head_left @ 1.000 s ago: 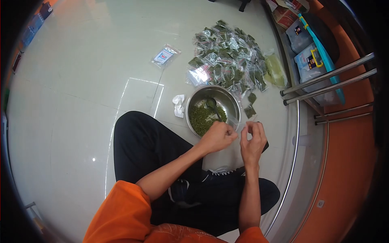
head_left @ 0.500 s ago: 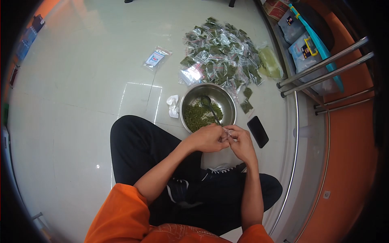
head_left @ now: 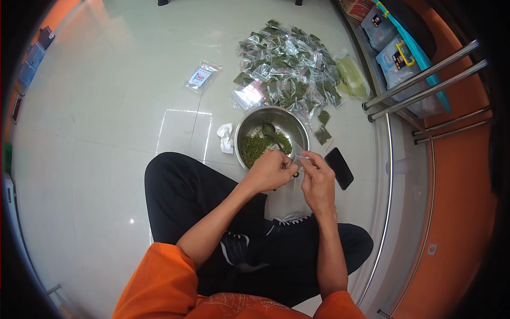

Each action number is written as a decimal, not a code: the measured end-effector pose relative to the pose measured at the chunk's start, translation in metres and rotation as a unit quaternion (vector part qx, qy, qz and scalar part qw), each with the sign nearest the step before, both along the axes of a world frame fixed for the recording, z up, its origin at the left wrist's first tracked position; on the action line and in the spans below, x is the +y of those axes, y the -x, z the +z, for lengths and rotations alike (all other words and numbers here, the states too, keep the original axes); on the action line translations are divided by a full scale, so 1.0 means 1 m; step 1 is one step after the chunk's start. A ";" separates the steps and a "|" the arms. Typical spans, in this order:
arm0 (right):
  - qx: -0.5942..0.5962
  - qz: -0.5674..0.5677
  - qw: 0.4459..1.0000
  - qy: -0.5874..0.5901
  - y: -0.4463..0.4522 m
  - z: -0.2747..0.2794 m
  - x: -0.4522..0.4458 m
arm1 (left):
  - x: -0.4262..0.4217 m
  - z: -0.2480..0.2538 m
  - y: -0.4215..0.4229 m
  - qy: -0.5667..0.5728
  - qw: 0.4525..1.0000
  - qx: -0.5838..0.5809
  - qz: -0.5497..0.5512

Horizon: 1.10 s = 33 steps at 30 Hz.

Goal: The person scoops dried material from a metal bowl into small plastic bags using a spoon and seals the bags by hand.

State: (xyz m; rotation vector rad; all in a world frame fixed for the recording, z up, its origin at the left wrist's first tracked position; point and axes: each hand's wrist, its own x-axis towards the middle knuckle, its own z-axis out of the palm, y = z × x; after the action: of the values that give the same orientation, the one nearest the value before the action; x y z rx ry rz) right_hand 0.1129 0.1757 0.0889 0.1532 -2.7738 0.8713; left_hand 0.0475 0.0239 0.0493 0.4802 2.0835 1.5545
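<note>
Over the near rim of a steel bowl [head_left: 244, 119], both hands hold one small clear plastic bag [head_left: 298, 154]. My left hand [head_left: 270, 171] has its fingers closed on the bag's left side. My right hand [head_left: 319, 181] pinches the opposite side between thumb and fingers. Chopped green leaves [head_left: 257, 150] cover the bottom of the bowl. A dark spoon [head_left: 270, 130] rests in it, its handle running down towards the hands. What the bag contains, if anything, I cannot make out.
Behind the bowl lies a heap of small filled bags [head_left: 287, 64]. A pack of bags [head_left: 200, 78] is left of it. A crumpled white tissue [head_left: 226, 138] lies beside the bowl, a black phone [head_left: 339, 168] to the right. Metal rails [head_left: 425, 87] stand at the right.
My hands have moved slightly apart, and the clear bag now shows stretched between them. My right hand has turned more upright. The view has shifted a little.
</note>
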 end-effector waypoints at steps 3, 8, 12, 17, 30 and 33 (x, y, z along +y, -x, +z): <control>-0.005 0.017 1.000 -0.019 0.003 -0.008 0.001 | 0.002 -0.009 -0.003 -0.001 0.996 0.083 -0.015; -0.095 0.020 0.993 0.062 0.006 -0.017 0.016 | -0.004 0.000 -0.003 -0.014 0.982 0.165 -0.094; -0.055 0.052 0.997 0.024 0.006 -0.015 0.015 | -0.005 -0.003 0.000 -0.087 0.989 0.075 -0.093; 0.014 0.057 0.998 0.024 0.005 -0.006 0.005 | -0.004 -0.007 0.003 -0.084 0.996 -0.021 0.021; -0.024 0.076 0.995 -0.062 0.000 -0.004 0.005 | -0.001 -0.005 0.000 0.017 0.960 0.270 0.076; -0.024 0.068 0.996 -0.056 0.000 0.000 0.002 | 0.000 -0.006 -0.002 0.010 0.956 0.283 0.079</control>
State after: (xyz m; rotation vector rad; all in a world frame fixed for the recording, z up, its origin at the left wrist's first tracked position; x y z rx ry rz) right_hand 0.1127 0.1773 0.0885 0.3483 -2.8851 0.7598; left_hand 0.0498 0.0238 0.0434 0.8503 2.6136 1.6164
